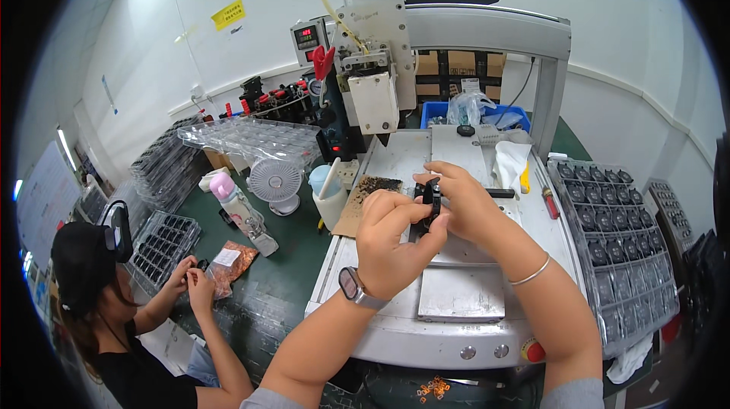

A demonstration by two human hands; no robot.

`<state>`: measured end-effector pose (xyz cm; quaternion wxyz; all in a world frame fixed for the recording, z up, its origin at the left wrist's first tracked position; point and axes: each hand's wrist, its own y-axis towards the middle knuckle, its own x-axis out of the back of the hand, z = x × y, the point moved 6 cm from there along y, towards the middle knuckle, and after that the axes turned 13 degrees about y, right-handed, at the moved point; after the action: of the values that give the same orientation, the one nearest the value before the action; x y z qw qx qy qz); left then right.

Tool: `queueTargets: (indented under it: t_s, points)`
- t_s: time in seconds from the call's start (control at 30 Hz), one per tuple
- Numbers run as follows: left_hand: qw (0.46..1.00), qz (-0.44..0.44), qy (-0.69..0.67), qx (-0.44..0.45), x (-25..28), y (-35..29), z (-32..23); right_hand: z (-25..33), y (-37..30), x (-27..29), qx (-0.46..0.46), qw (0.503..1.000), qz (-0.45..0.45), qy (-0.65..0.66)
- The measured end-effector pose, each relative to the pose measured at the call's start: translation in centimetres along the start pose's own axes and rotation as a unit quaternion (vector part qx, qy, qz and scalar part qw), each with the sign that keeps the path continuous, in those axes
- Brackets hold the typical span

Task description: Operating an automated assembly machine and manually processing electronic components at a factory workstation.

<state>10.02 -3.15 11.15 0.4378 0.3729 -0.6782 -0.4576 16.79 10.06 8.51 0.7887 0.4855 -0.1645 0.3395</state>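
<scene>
A small black watch-case-like part (432,198) is held up over the white bed of a bench machine (372,97). My left hand (389,236) pinches it from the near left, thumb and fingertips closed on it. On the other side, my right hand (470,205) grips the same part with bent fingers. Below and nearer me lies a square white metal plate (461,295). Just beyond my left hand, a piece of cardboard (348,215) carries dark crumbs. A small dark round piece (465,131) rests farther back on the bed.
At right, a clear tray (620,257) holds rows of black watch-like parts. A red-handled tool (550,204) and white cloth (511,162) lie nearby. A red button (534,350) sits in front. Left are a fan (275,181), bottle (242,211) and a co-worker (114,310) handling a small part.
</scene>
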Motion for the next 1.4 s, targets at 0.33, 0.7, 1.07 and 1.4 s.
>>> queueTargets:
  t_s: [0.33, 0.7, 1.07, 1.4]
  points:
    - [0.968, -0.085, 0.214, 0.099, 8.7, -2.5, 5.7, 2.1, -0.9, -0.6, 0.038, 0.972, 0.025, -0.232]
    - [0.776, 0.334, 0.505, 0.177, 17.7, -21.4, 12.0, 2.0, -0.7, -1.1, 0.026, 0.968, 0.053, -0.243]
    - [0.957, 0.101, 0.265, 0.054, 7.1, 1.1, 2.6, 12.4, -7.3, 5.4, 0.051, 0.951, 0.098, -0.288]
    - [0.861, 0.266, 0.346, 0.26, -5.1, -2.2, 15.2, 14.1, -28.1, 5.0, -0.316, 0.88, 0.042, -0.351]
